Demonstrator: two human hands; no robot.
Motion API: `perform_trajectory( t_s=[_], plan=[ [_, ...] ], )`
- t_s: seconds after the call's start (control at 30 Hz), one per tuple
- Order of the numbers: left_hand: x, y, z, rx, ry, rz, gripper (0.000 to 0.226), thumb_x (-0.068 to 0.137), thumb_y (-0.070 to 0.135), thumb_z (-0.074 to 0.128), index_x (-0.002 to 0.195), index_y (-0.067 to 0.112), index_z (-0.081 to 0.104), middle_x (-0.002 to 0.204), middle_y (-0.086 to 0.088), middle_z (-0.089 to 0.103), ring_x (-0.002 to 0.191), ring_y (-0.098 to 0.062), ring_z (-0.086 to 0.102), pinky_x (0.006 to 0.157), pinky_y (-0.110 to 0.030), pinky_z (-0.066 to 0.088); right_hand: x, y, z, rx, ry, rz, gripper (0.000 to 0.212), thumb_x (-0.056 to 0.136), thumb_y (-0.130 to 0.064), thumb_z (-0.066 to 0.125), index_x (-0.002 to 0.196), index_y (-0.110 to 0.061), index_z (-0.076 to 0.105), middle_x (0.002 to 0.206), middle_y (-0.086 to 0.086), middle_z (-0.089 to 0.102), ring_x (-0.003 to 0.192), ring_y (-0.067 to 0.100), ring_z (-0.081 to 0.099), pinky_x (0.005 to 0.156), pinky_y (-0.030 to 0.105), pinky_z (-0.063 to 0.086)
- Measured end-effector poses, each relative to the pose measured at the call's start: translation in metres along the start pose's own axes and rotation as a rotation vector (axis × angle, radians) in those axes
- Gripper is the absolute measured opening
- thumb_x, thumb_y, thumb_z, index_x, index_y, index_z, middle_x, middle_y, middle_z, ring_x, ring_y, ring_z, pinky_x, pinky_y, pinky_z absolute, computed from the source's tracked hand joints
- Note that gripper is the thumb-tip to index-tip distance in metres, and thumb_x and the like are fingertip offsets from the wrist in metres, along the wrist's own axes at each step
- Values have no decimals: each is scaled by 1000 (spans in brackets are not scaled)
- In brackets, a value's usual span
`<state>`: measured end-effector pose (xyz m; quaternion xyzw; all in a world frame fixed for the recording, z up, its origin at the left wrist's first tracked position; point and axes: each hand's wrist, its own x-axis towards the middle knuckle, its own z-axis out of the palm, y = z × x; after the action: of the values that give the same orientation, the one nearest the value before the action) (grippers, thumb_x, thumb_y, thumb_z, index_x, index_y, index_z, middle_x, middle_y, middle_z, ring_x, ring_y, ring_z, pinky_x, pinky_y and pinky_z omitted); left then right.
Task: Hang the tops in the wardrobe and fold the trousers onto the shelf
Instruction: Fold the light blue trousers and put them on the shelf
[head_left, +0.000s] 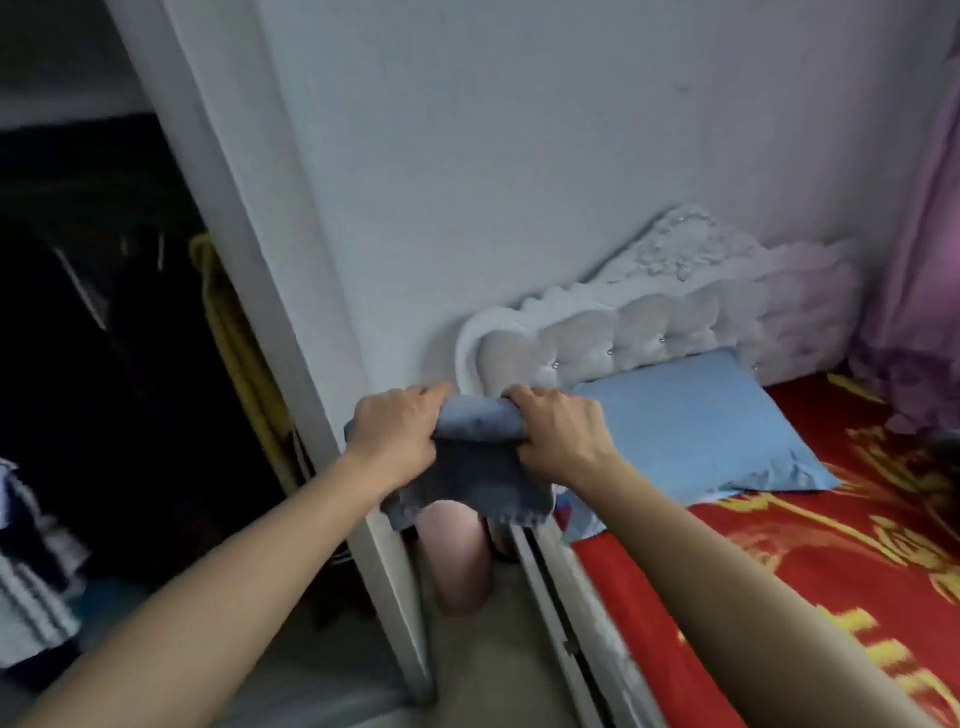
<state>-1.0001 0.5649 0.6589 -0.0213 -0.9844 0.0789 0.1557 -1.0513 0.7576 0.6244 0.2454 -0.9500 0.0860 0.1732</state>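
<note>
Between the open wardrobe (104, 312) and the red-covered bed (779, 571), 2 hands held a grey-blue garment (470, 478) in the air. The left hand (397, 434) and the right hand (558, 434) each clamped its rolled top edge, probably keeping the fold tight for shelving.

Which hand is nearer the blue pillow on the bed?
Right. The right hand grips one end of the grey-blue garment, just left of the pillow. The left hand grips the other end, farther off by the wardrobe frame.
</note>
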Motion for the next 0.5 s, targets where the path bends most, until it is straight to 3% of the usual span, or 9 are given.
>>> perform_trajectory(
  t_s=[0.23,0.4,0.5],
  plan=[
    [-53,-190,-43,93,202,-242,59,80,26,58,137,34,43,121,7,64,103,-22,64,75,-34,49,107,-186,-24,-7,129,-280,45,77,-30,61,121,-30,51,107,-2,67,96,28,67,72,35,47],
    [-83,-334,-60,170,249,-368,59,80,26,61,136,34,46,119,8,65,103,-20,65,75,-33,49,182,-329,-20,6,213,-419,36,76,-37,60,111,-30,51,95,-5,66,84,26,67,62,34,45],
    [-87,-407,-83,209,272,-399,52,79,25,61,129,35,51,112,6,66,99,-23,65,72,-34,48,221,-399,-35,1,247,-467,37,79,-40,60,114,-30,51,97,-5,67,84,26,68,59,32,41]
  ],
)
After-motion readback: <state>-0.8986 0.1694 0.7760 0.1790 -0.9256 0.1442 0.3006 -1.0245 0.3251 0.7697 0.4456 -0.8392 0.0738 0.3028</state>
